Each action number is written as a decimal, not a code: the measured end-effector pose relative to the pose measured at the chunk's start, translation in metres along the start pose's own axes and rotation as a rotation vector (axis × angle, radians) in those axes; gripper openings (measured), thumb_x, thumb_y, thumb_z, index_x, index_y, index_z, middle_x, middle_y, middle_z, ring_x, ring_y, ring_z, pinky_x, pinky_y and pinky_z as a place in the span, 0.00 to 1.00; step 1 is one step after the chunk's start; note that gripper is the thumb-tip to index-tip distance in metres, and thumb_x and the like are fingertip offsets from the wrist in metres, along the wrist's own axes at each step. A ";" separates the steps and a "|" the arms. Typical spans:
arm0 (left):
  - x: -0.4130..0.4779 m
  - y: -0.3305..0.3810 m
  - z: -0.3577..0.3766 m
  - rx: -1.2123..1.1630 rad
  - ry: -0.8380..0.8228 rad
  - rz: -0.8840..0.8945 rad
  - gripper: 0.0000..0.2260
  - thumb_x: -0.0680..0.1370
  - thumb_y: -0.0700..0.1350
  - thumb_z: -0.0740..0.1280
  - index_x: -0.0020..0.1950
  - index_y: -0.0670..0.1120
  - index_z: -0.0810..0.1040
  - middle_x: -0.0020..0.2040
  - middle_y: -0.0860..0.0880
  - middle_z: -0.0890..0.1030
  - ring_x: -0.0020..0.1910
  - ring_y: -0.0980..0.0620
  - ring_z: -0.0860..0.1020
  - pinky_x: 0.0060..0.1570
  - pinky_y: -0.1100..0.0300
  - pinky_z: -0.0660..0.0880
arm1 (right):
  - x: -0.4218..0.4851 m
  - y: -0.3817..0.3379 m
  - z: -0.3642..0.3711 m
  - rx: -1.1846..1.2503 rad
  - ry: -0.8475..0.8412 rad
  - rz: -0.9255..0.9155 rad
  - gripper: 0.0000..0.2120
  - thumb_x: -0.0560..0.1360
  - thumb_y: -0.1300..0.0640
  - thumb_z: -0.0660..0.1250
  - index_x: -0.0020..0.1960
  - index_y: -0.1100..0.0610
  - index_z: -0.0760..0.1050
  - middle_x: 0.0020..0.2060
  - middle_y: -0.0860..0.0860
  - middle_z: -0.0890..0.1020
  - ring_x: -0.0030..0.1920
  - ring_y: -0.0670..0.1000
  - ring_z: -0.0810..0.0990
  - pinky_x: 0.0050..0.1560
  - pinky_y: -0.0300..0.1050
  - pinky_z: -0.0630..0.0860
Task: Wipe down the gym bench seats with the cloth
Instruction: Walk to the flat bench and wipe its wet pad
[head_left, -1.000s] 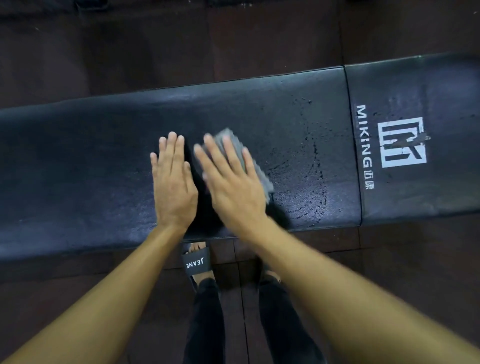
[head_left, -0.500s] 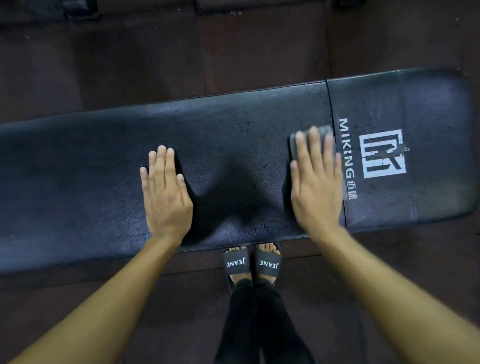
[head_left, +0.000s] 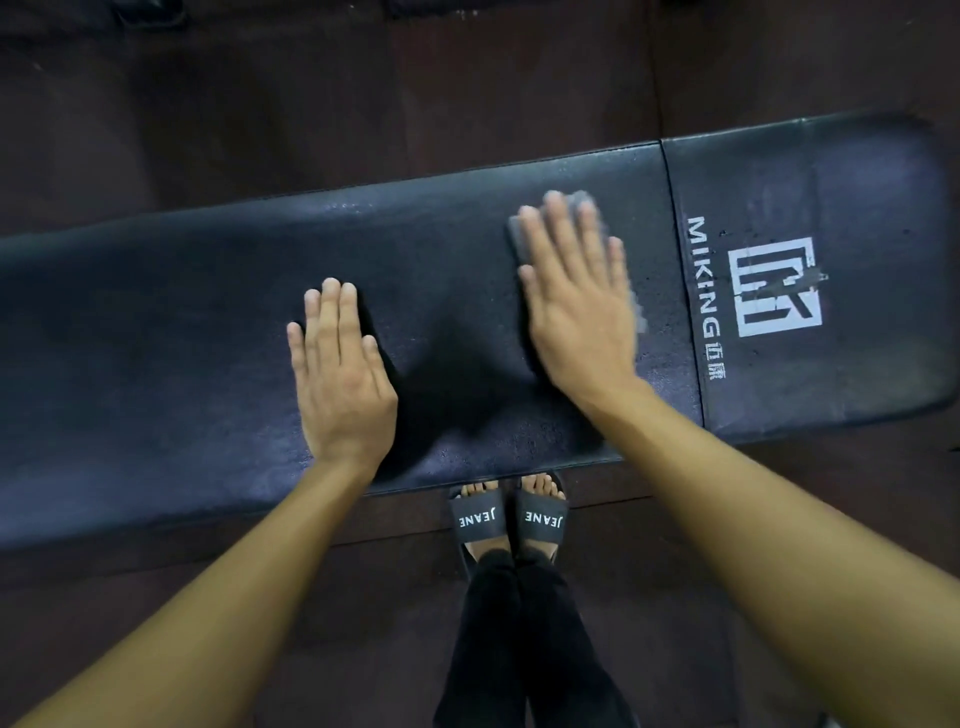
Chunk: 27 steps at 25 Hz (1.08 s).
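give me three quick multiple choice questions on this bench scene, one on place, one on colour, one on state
1. Where is the cloth?
A. under the right hand on the long pad
B. on the floor
C. folded over a forearm

2. What colour is the logo on the short pad?
A. red
B. yellow
C. white

3. How is the left hand?
A. clenched in a fist
B. flat on the long pad, fingers straight
C. raised in the air, pinching a bottle

Answers:
1 A: grey cloth edges peek out around the right hand's straight fingers.
2 C: the printed mark and lettering show white against the black pad.
3 B: its palm lies down on the pad with all its fingers extended.
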<state>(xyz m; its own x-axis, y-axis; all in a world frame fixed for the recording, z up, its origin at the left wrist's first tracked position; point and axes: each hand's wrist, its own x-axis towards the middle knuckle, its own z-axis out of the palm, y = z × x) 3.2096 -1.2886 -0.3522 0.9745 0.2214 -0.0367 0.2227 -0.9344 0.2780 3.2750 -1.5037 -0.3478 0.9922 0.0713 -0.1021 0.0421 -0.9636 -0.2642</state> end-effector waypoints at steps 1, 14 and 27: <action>-0.001 0.000 0.000 0.011 0.004 -0.002 0.22 0.84 0.41 0.51 0.79 0.42 0.57 0.80 0.47 0.58 0.80 0.49 0.52 0.79 0.48 0.48 | -0.011 0.015 -0.005 0.001 0.007 0.070 0.24 0.85 0.48 0.47 0.81 0.47 0.51 0.81 0.47 0.53 0.81 0.51 0.49 0.79 0.55 0.50; 0.002 0.006 -0.007 -0.025 -0.053 -0.037 0.23 0.84 0.41 0.52 0.79 0.43 0.57 0.80 0.47 0.57 0.80 0.50 0.51 0.79 0.49 0.47 | -0.104 0.013 -0.004 0.187 0.012 0.042 0.22 0.85 0.54 0.53 0.79 0.50 0.61 0.79 0.47 0.61 0.80 0.49 0.54 0.76 0.53 0.60; -0.038 0.208 0.024 -0.260 -0.135 0.089 0.20 0.82 0.40 0.55 0.74 0.43 0.68 0.77 0.47 0.65 0.78 0.49 0.57 0.78 0.48 0.47 | -0.084 0.130 -0.114 0.825 0.105 0.184 0.22 0.83 0.66 0.56 0.76 0.56 0.66 0.75 0.50 0.68 0.76 0.45 0.64 0.77 0.45 0.60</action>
<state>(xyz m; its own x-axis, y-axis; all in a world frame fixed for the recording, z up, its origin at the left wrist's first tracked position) 3.2192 -1.4983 -0.3163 0.9885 0.0862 -0.1239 0.1388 -0.8417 0.5217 3.2105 -1.6649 -0.2641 0.9824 -0.1316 -0.1328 -0.1791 -0.4579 -0.8708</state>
